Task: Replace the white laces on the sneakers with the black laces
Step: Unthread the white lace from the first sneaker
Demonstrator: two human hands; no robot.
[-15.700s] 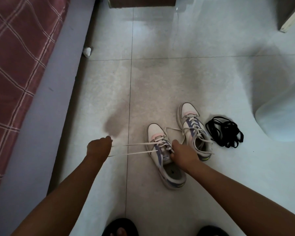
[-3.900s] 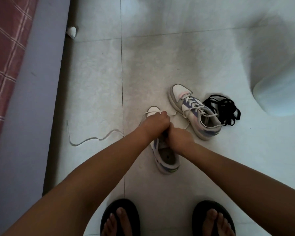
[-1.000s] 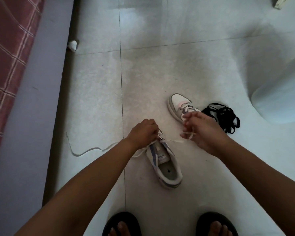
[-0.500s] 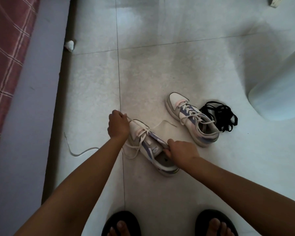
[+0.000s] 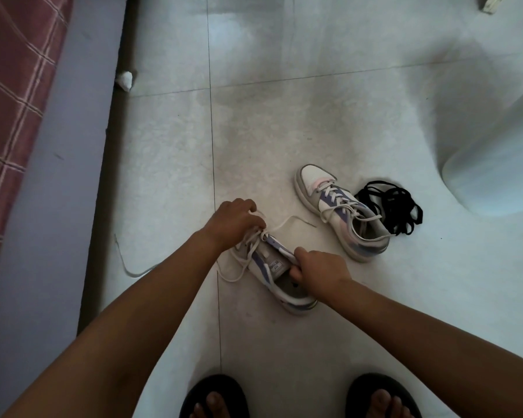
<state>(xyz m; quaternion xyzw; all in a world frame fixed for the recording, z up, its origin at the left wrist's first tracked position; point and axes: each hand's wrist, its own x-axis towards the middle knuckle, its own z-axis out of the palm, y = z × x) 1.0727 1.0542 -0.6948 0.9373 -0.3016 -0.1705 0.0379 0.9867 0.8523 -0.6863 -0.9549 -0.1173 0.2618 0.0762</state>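
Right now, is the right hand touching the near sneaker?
Touching. The head view shows the right hand gripping the near sneaker at its collar beside the tongue, thumb curled over the opening's edge.

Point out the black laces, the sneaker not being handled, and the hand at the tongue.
black laces (image 5: pixel 390 208), head view, middle of the tangled pile.
far sneaker (image 5: pixel 313 179), head view, white toe cap.
right hand (image 5: pixel 319 267), head view, back of the hand.

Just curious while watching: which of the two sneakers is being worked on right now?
The nearer sneaker, between both hands: the left hand pulls its white lace, the right hand holds its collar. The far sneaker beside the black laces lies untouched.
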